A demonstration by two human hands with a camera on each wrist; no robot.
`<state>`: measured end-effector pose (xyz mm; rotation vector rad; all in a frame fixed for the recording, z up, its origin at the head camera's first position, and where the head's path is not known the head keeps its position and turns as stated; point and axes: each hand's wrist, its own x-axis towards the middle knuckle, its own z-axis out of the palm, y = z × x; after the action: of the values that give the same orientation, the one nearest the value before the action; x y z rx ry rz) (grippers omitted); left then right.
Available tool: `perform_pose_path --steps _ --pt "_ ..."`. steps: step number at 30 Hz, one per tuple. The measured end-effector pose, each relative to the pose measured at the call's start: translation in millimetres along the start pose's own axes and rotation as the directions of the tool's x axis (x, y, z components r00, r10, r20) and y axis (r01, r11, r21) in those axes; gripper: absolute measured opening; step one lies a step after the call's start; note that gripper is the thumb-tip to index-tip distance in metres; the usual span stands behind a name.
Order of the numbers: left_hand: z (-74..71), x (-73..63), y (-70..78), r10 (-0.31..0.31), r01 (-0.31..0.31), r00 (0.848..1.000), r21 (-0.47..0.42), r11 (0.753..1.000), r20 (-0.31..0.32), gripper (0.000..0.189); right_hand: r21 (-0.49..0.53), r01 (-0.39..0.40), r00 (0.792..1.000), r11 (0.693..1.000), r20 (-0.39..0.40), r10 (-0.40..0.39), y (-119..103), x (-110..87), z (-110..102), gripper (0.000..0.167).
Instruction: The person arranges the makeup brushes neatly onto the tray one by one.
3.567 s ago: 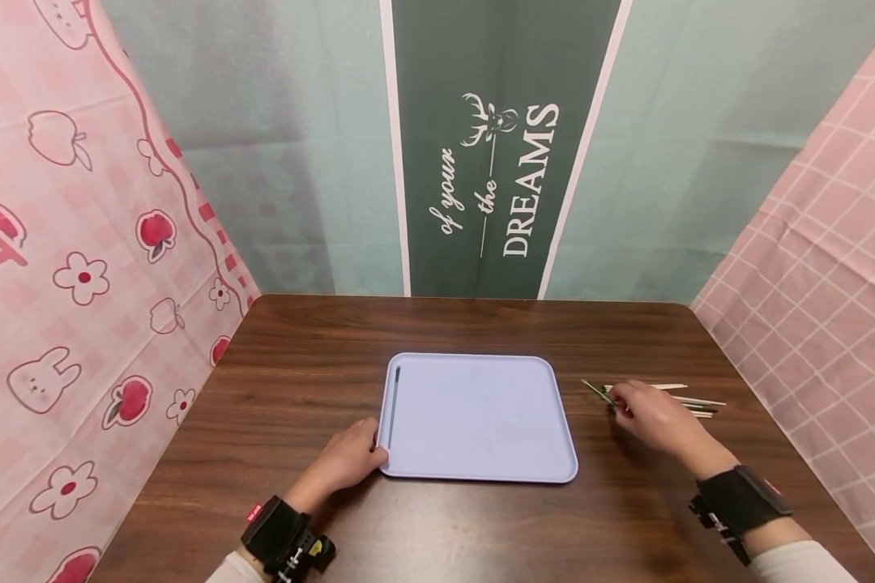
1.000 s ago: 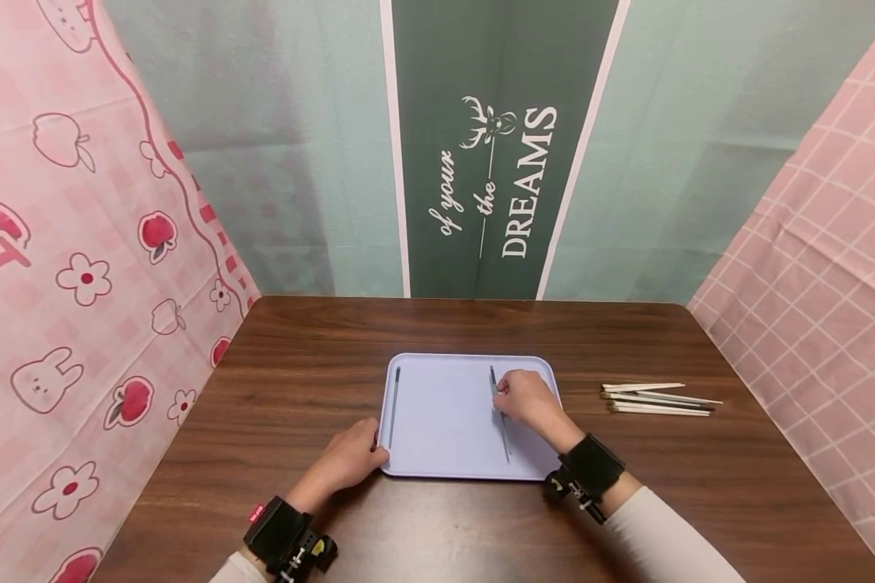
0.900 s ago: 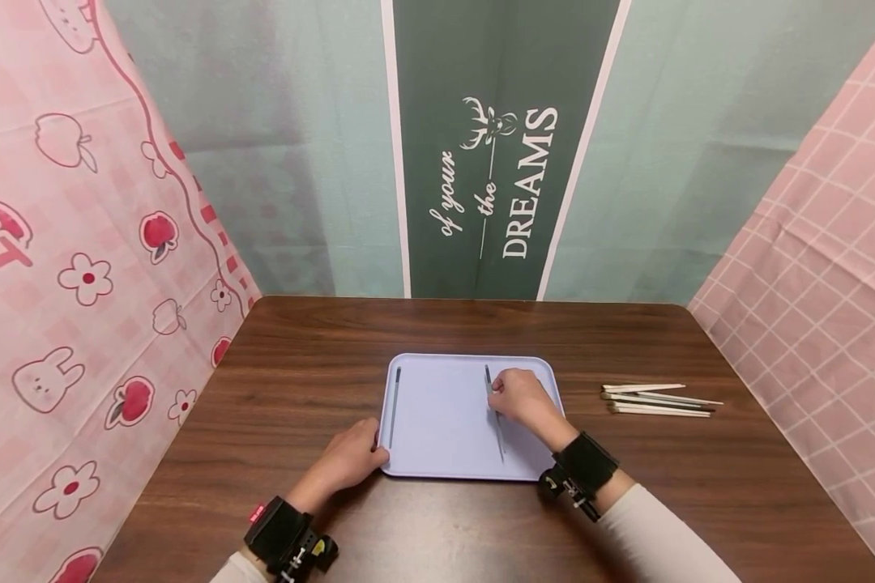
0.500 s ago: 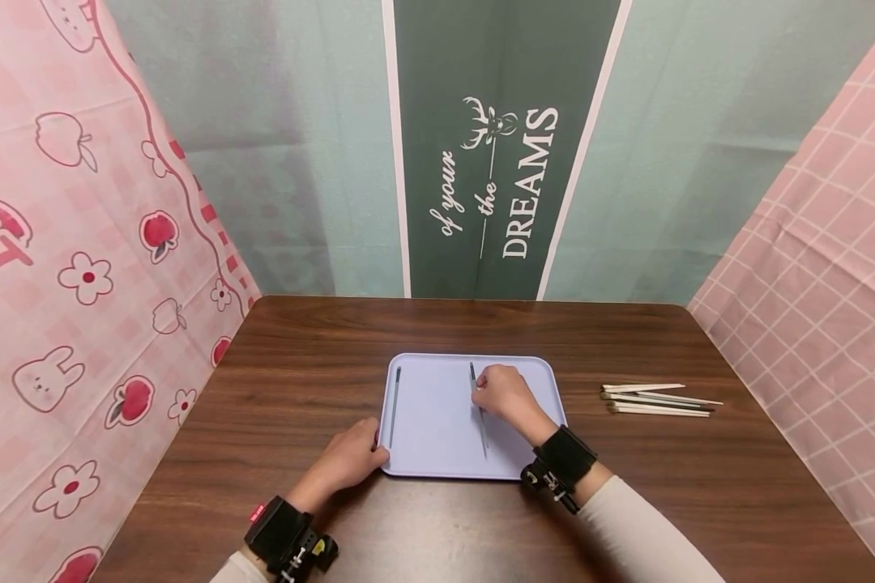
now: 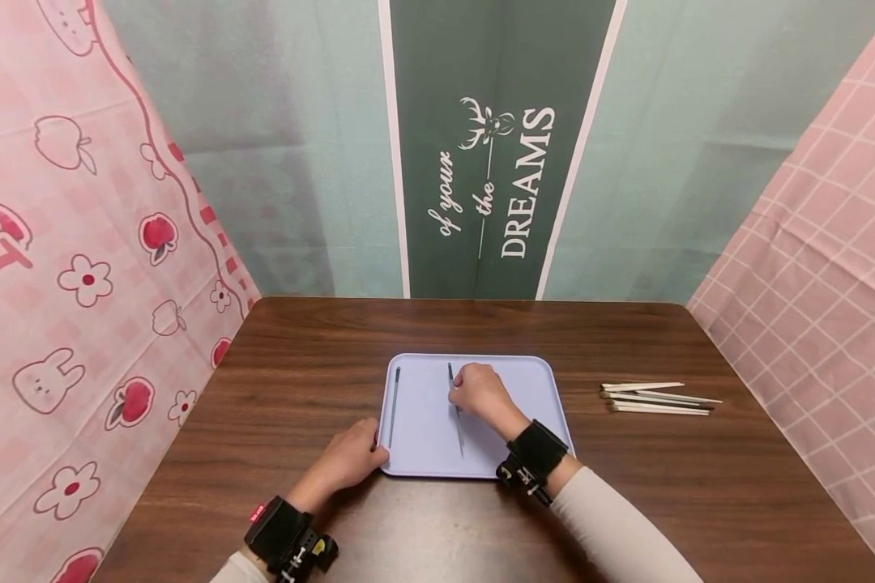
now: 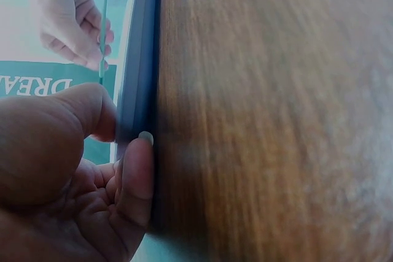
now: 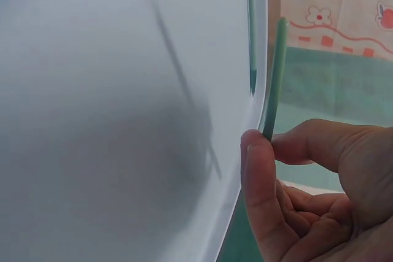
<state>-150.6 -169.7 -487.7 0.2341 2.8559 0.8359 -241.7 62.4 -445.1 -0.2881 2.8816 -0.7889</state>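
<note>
A shallow lavender tray (image 5: 424, 429) lies on the wooden table. My left hand (image 5: 346, 455) grips its near left corner between thumb and fingers; the left wrist view shows the tray edge (image 6: 140, 47) in that pinch. Over the middle of the tray, my right hand (image 5: 481, 393) pinches a slim grey-green paintbrush (image 5: 460, 437), dark end away from me. In the right wrist view this paintbrush (image 7: 277, 72) casts a shadow on the tray, so it is at least partly raised. Another slim paintbrush (image 5: 394, 409) lies lengthwise along the tray's left side.
Right of the tray, several thin brushes or sticks (image 5: 659, 398), pale and dark, lie in a loose pile on the table (image 5: 627, 486). Fabric hangs behind the table (image 5: 299, 162) and along both sides, pink on the left (image 5: 131, 324) and right (image 5: 831, 243).
My right hand has brought the paintbrush from the pile over the tray, and over the last second has moved it further left. My left hand stays at the tray corner.
</note>
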Motion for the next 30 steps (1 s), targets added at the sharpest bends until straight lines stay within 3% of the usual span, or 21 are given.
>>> perform_pose_path --steps 4,15,25,30 --pt "0.1 0.1 0.1 0.002 -0.002 1.0 0.002 1.0 -0.001 0.016 0.003 0.001 1.0 1.0 0.014 -0.001 -7 3.4 5 0.008" --pt "-1.5 -0.2 0.4 0.004 -0.004 1.0 -0.005 1.0 0.005 0.016 0.048 0.021 1.0 0.999 0.015 -0.022 -26 10.2 12 0.03" --pt "-0.8 0.7 0.2 0.002 -0.002 1.0 -0.012 1.0 0.007 0.016 0.065 -0.021 0.999 0.998 0.026 0.019 -35 16.2 21 0.029" --pt "-0.7 0.8 -0.4 0.003 -0.003 1.0 -0.014 1.0 0.004 0.017 0.056 -0.007 0.999 0.998 0.037 0.005 -39 17.5 22 0.037"
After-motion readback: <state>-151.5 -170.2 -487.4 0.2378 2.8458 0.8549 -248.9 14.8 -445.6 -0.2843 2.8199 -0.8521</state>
